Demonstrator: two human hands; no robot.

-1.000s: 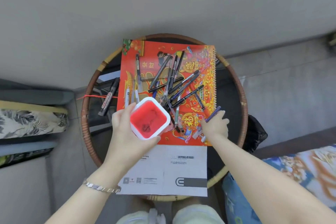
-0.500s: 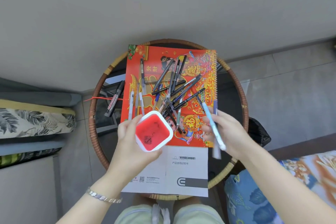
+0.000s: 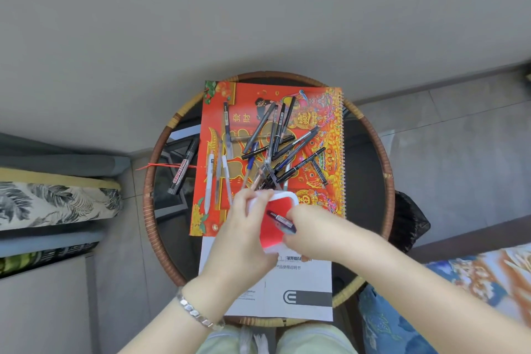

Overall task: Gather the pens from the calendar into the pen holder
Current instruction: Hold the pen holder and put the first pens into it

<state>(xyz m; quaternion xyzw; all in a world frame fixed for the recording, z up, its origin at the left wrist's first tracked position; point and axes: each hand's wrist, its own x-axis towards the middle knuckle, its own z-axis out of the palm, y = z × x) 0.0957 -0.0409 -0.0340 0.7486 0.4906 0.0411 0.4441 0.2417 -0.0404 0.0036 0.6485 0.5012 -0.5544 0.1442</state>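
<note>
Since 0.5 s ago your right hand brought its pen over the pen holder, fingers closed on it, left hand wrapped round the holder at the calendar's near edge; approx. 20 pens left.

pens on calendar, holder prob. just above its near edge

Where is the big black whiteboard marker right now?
The whiteboard marker lies on the round table, left of the red calendar in the head view, apart from the pens.
</note>
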